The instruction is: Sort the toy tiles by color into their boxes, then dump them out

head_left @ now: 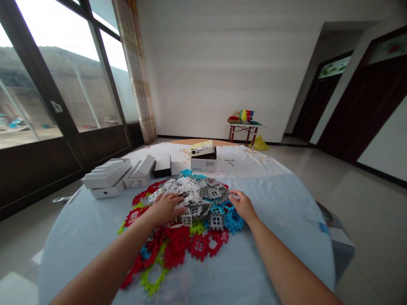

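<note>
A heap of flat plastic gear-edged building pieces lies on the round table. Over the white window-shaped pieces [182, 186] at its upper left, my left hand [167, 207] rests with its fingers spread. Red gear pieces [176, 245] fill the near side, with a lime-green gear ring [154, 275] closest to me. At the right edge of the heap is my right hand [242, 204], its fingers bent and apart beside the stacked grey gear pieces [216, 191]. Blue gear pieces [233, 221] lie just below that hand. I see nothing held in either hand.
White boxes [108, 178] and a black-and-white box [162, 166] stand at the back left of the table [280, 254]. Behind the heap is a white box with a yellow lid [202, 148]. A small side table [244, 124] stands by the wall.
</note>
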Demonstrator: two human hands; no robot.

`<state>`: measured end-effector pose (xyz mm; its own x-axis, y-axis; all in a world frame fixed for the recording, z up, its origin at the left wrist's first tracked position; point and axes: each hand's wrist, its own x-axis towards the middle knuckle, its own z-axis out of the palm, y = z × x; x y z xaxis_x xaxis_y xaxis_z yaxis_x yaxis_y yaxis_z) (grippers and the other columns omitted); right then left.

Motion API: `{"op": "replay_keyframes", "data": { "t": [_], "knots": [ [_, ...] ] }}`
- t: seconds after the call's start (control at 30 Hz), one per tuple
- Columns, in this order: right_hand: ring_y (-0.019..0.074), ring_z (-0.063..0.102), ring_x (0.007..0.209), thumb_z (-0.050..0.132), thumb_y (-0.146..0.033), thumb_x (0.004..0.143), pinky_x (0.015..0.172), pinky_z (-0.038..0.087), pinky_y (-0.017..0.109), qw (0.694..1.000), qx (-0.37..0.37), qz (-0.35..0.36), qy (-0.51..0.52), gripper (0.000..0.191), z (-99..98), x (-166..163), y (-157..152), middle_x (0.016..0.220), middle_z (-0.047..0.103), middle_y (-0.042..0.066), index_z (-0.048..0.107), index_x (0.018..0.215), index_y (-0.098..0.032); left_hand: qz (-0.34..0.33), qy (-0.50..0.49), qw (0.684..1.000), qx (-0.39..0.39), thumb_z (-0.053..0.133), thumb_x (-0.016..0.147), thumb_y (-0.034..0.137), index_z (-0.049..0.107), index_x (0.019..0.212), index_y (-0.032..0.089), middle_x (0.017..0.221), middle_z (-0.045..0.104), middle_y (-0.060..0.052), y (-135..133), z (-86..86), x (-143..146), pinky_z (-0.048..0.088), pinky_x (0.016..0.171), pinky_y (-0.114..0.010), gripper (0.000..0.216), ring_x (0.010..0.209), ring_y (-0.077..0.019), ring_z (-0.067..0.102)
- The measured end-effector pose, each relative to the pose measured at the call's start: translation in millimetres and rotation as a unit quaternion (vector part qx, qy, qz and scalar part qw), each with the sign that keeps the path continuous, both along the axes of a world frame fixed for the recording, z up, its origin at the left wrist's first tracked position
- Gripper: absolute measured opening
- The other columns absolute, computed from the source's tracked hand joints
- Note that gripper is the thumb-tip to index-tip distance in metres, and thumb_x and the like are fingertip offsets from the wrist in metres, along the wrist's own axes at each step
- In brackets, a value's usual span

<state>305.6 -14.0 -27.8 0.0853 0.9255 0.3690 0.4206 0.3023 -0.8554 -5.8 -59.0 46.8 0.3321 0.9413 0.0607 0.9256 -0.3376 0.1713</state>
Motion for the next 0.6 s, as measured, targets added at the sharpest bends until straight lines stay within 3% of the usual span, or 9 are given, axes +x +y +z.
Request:
{"op": "replay_keyframes", "data": {
  "t": [0.1, 0.23, 0.4, 0.6],
  "knots": [
    [0.0263, 0.059, 0.104, 0.058, -0.044, 0.072, 0.091, 0.045, 0.042, 1.000, -0.016, 0.023, -0.012, 0.039, -1.2, -9, 2, 0.106, 0.066, 0.009, 0.065, 0.100, -0.017, -0.001, -0.043, 0.999, 0.005, 0.041, 0.082, 0.059, 0.061, 0.114, 0.034, 0.124, 0.059, -0.004, -5, 6.8, -21, 0.013, 0.106, -0.050, 0.045, 0.123, -0.0270, 0.044],
    [0.0266, 0.057, 0.106, 0.063, -0.045, 0.069, 0.096, 0.041, 0.043, 0.999, -0.032, 0.034, -0.025, 0.044, 4.1, -30, 13, 0.108, 0.065, 0.010, 0.064, 0.103, -0.017, 0.054, -0.118, 0.987, 0.096, 0.040, 0.085, 0.053, 0.059, 0.115, 0.033, 0.125, 0.058, -0.003, -2, 7.0, -52, 0.015, 0.107, -0.046, 0.042, 0.120, -0.0232, 0.047],
    [0.0257, 0.058, 0.105, 0.067, -0.040, 0.065, 0.094, 0.043, 0.041, 0.996, -0.071, 0.054, 0.003, 0.050, 21.8, -74, 26, 0.112, 0.063, 0.012, 0.060, 0.107, -0.013, 0.167, -0.221, 0.947, 0.160, 0.032, 0.086, 0.050, 0.063, 0.108, 0.021, 0.113, 0.064, -0.008, 7, -16.8, -106, 0.037, 0.095, -0.035, 0.048, 0.109, -0.0227, 0.055],
    [0.0245, 0.057, 0.105, 0.064, -0.034, 0.068, 0.094, 0.042, 0.042, 0.997, -0.057, 0.046, 0.006, 0.043, 46.8, -129, 38, 0.110, 0.064, 0.010, 0.060, 0.106, -0.015, 0.272, -0.321, 0.888, 0.184, 0.032, 0.083, 0.050, 0.064, 0.099, 0.016, 0.100, 0.068, -0.009, 8, -43.1, -139, 0.043, 0.086, -0.032, 0.049, 0.098, -0.0240, 0.059]
  ]
}}
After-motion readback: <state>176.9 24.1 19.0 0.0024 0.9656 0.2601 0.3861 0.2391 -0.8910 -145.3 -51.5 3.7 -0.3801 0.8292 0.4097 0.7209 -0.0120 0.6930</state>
